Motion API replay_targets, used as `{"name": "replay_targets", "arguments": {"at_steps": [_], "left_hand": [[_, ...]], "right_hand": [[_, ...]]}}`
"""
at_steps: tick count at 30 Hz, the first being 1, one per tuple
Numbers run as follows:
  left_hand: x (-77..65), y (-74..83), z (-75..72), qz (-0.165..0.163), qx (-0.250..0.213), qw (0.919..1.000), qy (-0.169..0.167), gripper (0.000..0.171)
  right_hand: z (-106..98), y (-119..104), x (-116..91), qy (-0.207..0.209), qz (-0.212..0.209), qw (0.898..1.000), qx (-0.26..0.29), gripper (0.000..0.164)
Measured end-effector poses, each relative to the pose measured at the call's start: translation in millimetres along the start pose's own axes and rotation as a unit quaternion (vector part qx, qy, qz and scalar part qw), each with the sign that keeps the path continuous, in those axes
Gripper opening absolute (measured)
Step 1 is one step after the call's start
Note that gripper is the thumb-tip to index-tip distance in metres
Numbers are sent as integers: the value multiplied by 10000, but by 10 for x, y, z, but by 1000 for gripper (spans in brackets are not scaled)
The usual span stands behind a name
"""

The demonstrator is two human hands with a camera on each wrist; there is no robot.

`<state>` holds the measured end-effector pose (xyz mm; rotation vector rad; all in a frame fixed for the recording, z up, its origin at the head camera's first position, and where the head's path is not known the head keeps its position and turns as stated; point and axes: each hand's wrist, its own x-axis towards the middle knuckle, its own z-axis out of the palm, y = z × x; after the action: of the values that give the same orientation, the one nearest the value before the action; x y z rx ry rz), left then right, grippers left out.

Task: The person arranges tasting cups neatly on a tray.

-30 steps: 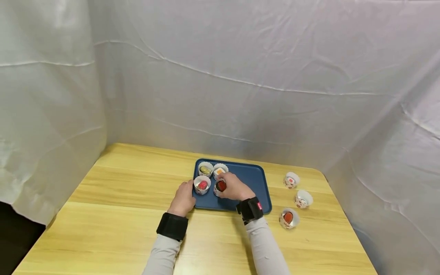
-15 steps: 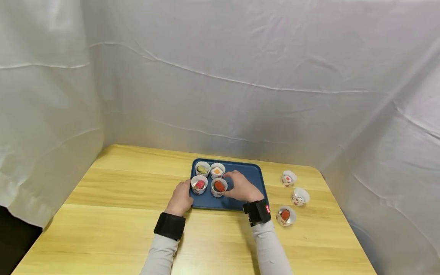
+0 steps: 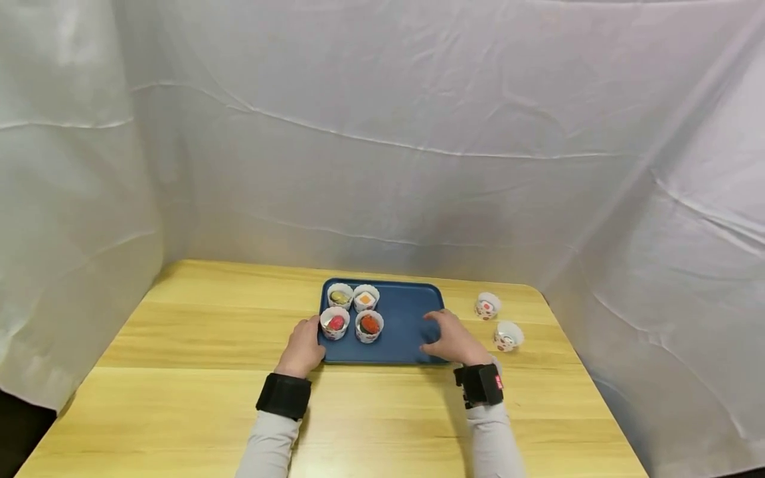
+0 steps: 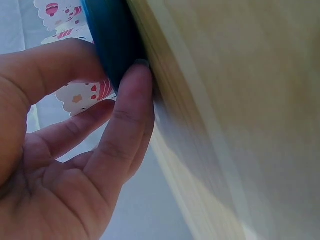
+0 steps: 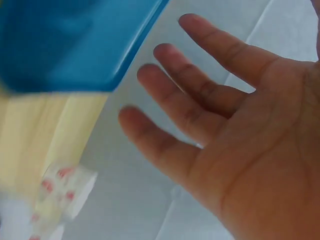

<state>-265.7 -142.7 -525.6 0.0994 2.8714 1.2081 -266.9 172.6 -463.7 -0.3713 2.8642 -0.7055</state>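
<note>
A blue tray (image 3: 402,332) carries paper cups on its left half. Yellow-green candy fills the back-left cup (image 3: 340,297), and an orange-and-white piece sits in the back-right cup (image 3: 366,299). In front stand a cup with a pink piece (image 3: 335,324) and a cup with a dark, red-topped piece (image 3: 369,326). My left hand (image 3: 301,346) pinches the tray's left rim, thumb and fingers on either side in the left wrist view. Over the tray's right side is my right hand (image 3: 457,340), fingers spread and holding nothing.
On the wooden table (image 3: 197,345), right of the tray, stand a back cup (image 3: 487,306) and a nearer cup (image 3: 508,336). A third cup seen earlier is hidden behind my right arm. Grey-white cloth (image 3: 382,146) hangs around the table.
My right hand has let go of the red-topped cup and moved right, away from it. The left hand stays at the rim. The whole view has shifted slightly.
</note>
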Motion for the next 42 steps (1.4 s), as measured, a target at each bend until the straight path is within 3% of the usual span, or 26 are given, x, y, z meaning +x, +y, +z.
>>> {"name": "replay_targets", "arguments": {"at_steps": [11,17,23,32,42], "left_hand": [[-2,5,-17,-10,38,10000,-29,56],[-6,-3,-30,-9,103,9999,-46,56],[3,2,-33,112,116,9999,18,54],[2,17,-24,110,62,9999,5,54],[-1,9,-16,153,86,9998,33,54]], "right_hand": [[-167,570,-445,612,859,9935,-431,63],[-181,736,-568,501,1014,9936,-41,68],[-163,760,-606,411,1086,9927,330,70],[-174,712,-676,335,1009,9935,407,69],[-177,692,-718,470,1120,9901,695,36]]}}
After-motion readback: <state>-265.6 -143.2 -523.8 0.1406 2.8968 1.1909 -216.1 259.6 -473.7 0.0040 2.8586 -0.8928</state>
